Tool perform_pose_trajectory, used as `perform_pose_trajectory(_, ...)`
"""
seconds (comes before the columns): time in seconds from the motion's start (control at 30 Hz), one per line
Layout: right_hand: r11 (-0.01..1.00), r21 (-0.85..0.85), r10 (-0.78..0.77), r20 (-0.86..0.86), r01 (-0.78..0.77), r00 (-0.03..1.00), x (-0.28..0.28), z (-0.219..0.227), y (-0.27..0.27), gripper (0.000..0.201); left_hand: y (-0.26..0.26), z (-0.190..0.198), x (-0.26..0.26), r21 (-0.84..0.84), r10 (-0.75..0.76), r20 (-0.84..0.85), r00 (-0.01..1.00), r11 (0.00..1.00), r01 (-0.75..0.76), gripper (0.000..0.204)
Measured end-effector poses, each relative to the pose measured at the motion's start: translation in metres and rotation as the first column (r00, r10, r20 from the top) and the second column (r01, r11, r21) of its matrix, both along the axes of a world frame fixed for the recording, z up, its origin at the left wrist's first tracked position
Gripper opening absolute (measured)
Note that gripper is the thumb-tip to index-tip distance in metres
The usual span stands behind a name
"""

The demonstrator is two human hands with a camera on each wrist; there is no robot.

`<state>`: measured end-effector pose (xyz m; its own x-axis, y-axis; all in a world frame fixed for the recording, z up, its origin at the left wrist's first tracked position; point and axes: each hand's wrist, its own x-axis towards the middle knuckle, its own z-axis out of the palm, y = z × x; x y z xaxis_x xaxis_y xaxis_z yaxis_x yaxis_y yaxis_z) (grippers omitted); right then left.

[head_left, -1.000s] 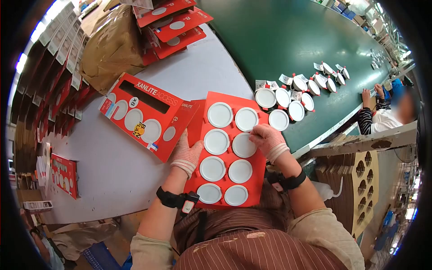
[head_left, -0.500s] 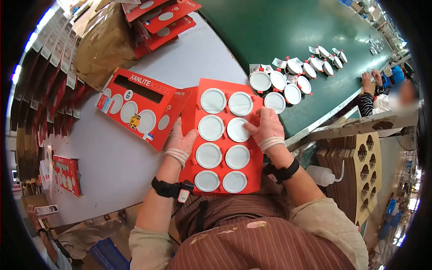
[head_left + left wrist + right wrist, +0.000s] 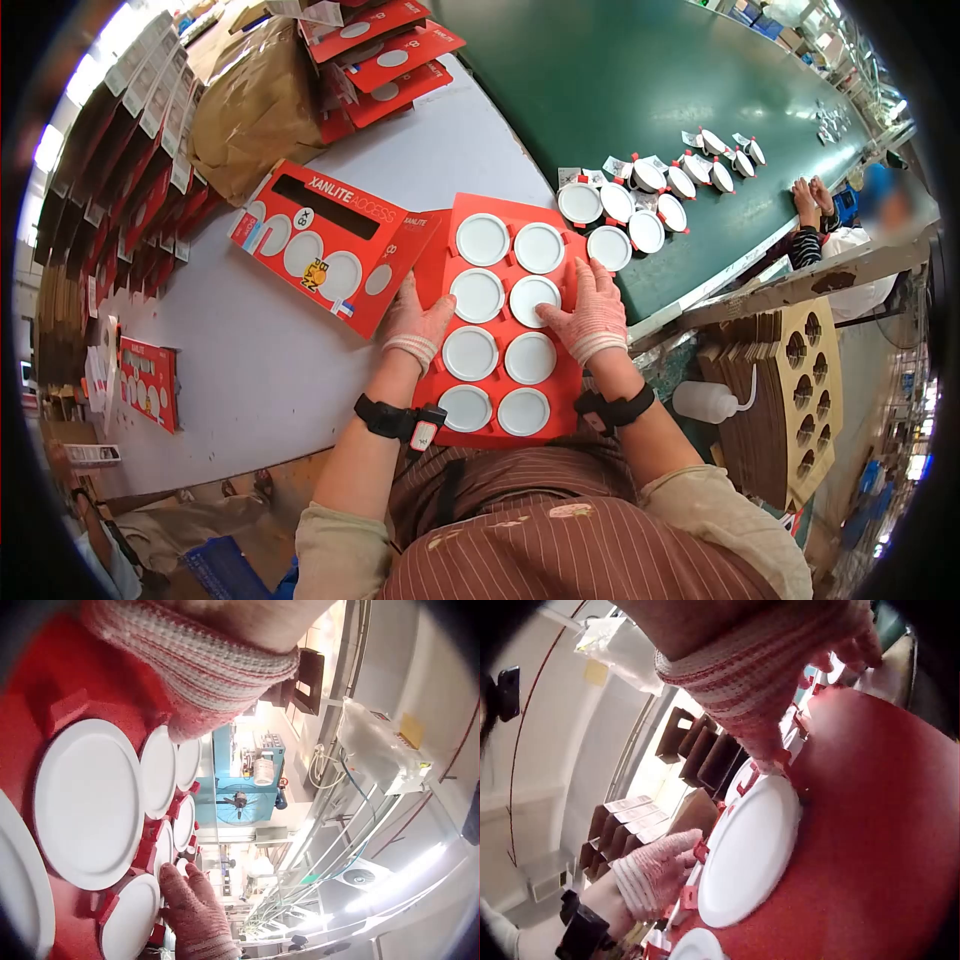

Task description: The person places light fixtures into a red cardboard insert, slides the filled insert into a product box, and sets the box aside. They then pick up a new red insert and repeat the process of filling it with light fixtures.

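Observation:
A red board [image 3: 488,338] with white round light discs in two columns lies tilted towards the lap. My left hand [image 3: 416,320], in a striped work glove, rests along its left edge, thumb on the face beside a disc. Opposite it, my gloved right hand [image 3: 592,312] touches the second disc [image 3: 535,300] of the right column with its thumb. Its fingers extend along the board's right edge. In the right wrist view that thumb meets the rim of a white disc [image 3: 750,851]. Red clips [image 3: 507,312] stick out beside the discs.
A printed red box [image 3: 320,245] lies left of the board. Loose discs [image 3: 645,230] with red clips and paper tags stand on the green table [image 3: 620,90]. Boxes pile up at the back and left. A plastic bottle [image 3: 705,400] and cardboard inserts [image 3: 790,390] sit at right; another person is beyond.
My right hand has gone from pinching at a disc in the right column to lying along the board's right edge, thumb on that disc. The left hand stays at the left edge.

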<state>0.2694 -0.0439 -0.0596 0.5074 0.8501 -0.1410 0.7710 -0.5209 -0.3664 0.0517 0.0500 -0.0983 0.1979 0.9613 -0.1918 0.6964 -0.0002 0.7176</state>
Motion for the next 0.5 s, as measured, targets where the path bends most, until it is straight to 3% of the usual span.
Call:
perform_pose_trajectory(0.1, 0.999, -0.048, 0.021, 0.010, -0.020, 1.000, -0.004, 0.003, 0.004, 0.086, 0.001, -0.008, 0.003, 0.037, 0.017, -0.114, 0.993, 0.999, -0.013, 0.080)
perform_pose_trajectory(0.2, 0.998, -0.044, 0.053, -0.007, -0.053, 0.999, -0.008, 0.002, 0.006, 0.088, 0.002, -0.013, 0.003, 0.048, 0.014, -0.007, 1.000, 0.999, -0.014, 0.080)
perform_pose_trajectory(0.4, 0.995, -0.026, 0.099, 0.001, -0.099, 0.995, -0.006, 0.000, 0.009, 0.090, -0.003, 0.000, 0.007, -0.002, 0.047, -0.037, 0.998, 0.999, -0.047, 0.077)
perform_pose_trajectory(0.5, 0.996, -0.013, 0.090, -0.032, -0.091, 0.995, -0.004, -0.001, 0.006, 0.088, 0.001, -0.011, 0.002, 0.030, 0.005, -0.010, 1.000, 1.000, -0.005, 0.078)
